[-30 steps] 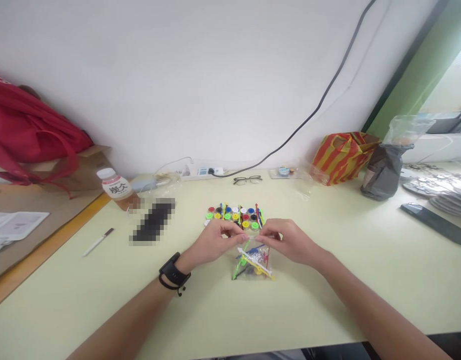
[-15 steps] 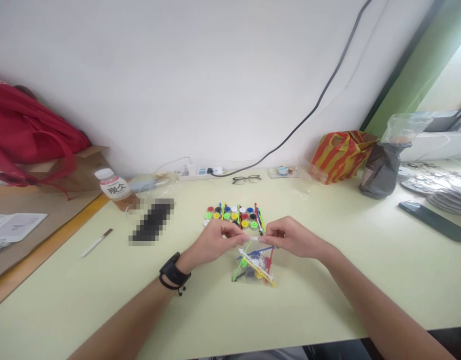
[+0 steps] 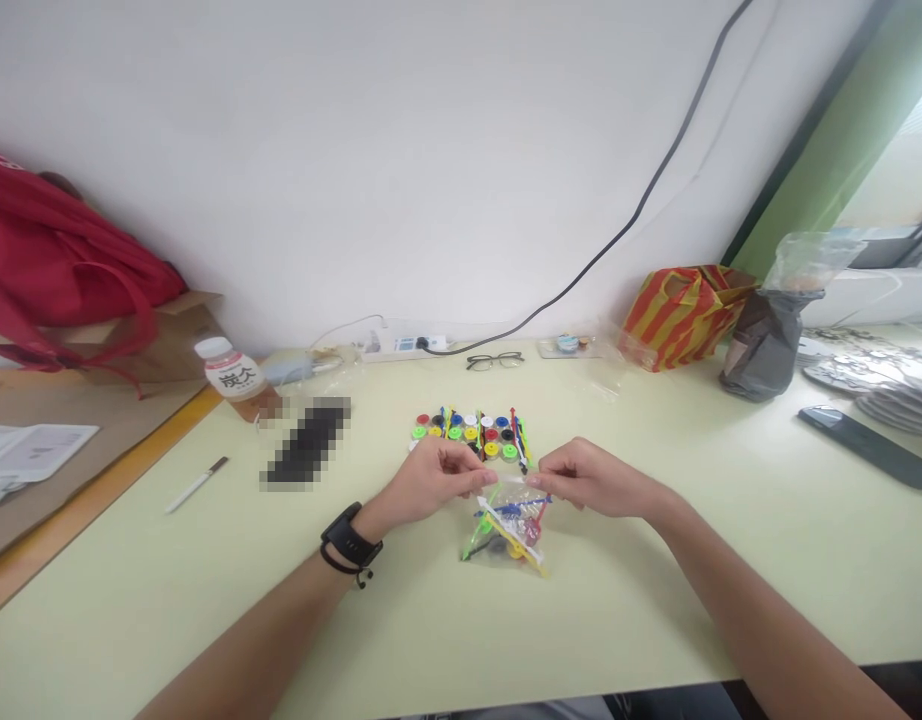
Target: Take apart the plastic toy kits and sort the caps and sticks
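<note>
A small clear plastic bag [image 3: 506,530] full of coloured sticks and discs hangs just above the pale green table [image 3: 656,560]. My left hand [image 3: 435,485], with a black watch on its wrist, pinches the bag's top left corner. My right hand [image 3: 581,478] pinches the top right corner. Both hands are closed on the bag's upper edge. Just beyond my fingers lies a row of coloured round discs and sticks [image 3: 472,432] on the table.
Glasses [image 3: 494,360] and a power strip [image 3: 405,344] lie by the wall. A bottle [image 3: 232,378], a blurred dark object [image 3: 305,452] and a pen [image 3: 196,484] are at left. A striped bag [image 3: 682,312], a grey bag [image 3: 768,345] and a phone [image 3: 870,447] are at right.
Both hands have shifted slightly while pinching the bag's top edge; the bag has sunk a little toward the table.
</note>
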`<state>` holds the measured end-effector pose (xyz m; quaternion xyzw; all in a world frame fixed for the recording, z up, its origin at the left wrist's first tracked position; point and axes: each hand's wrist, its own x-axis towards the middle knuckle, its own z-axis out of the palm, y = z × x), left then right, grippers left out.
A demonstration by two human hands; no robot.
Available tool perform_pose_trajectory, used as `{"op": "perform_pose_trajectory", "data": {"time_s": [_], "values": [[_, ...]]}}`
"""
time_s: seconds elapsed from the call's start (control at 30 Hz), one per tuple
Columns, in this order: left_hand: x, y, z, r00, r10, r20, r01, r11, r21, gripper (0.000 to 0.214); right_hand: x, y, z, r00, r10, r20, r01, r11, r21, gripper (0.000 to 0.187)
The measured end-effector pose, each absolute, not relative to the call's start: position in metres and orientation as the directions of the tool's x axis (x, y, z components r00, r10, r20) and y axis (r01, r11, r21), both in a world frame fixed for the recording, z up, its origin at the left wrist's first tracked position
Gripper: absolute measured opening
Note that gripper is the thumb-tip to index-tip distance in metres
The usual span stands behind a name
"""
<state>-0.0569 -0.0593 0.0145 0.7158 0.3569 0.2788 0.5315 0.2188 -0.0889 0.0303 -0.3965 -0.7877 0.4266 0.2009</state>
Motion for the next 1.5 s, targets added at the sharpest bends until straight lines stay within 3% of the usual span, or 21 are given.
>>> {"op": "perform_pose_trajectory", "data": {"time_s": [0.17, 0.27, 0.63, 0.8, 0.97, 1.2, 1.37, 1.5], "values": [[-0.054, -0.061, 0.007, 0.615, 0.788, 0.017, 0.202, -0.178, 0.963, 0.031, 0.208, -0.088, 0.020, -0.528, 0.847, 0.053, 0.360, 0.280, -0.890, 0.034], [-0.053, -0.061, 0.004, 0.589, 0.808, 0.032, 0.216, -0.196, 0.957, 0.031, 0.202, -0.087, 0.014, -0.506, 0.859, 0.071, 0.301, 0.253, -0.919, 0.037], [-0.052, -0.071, 0.020, 0.704, 0.710, 0.016, 0.321, -0.338, 0.885, 0.036, 0.222, -0.087, 0.028, -0.683, 0.720, -0.125, 0.317, 0.137, -0.939, 0.037], [-0.050, -0.079, 0.020, 0.810, 0.568, -0.145, 0.331, -0.239, 0.913, 0.041, 0.226, -0.087, 0.029, -0.730, 0.651, -0.208, 0.378, 0.131, -0.916, 0.034], [-0.050, -0.081, 0.015, 0.876, 0.458, -0.154, 0.305, -0.277, 0.911, 0.043, 0.225, -0.088, 0.029, -0.783, 0.564, -0.263, 0.399, 0.131, -0.908, 0.033], [-0.048, -0.076, 0.010, 0.818, 0.575, 0.010, 0.255, -0.380, 0.889, 0.037, 0.195, -0.093, 0.010, -0.780, 0.608, -0.146, 0.262, 0.106, -0.959, 0.035], [-0.048, -0.075, 0.012, 0.849, 0.526, -0.052, 0.250, -0.312, 0.917, 0.040, 0.191, -0.094, 0.006, -0.761, 0.639, -0.114, 0.250, 0.126, -0.960, 0.034], [-0.048, -0.076, 0.012, 0.832, 0.541, -0.123, 0.321, -0.289, 0.902, 0.043, 0.204, -0.089, 0.013, -0.785, 0.598, -0.164, 0.313, 0.154, -0.937, 0.034]]}}
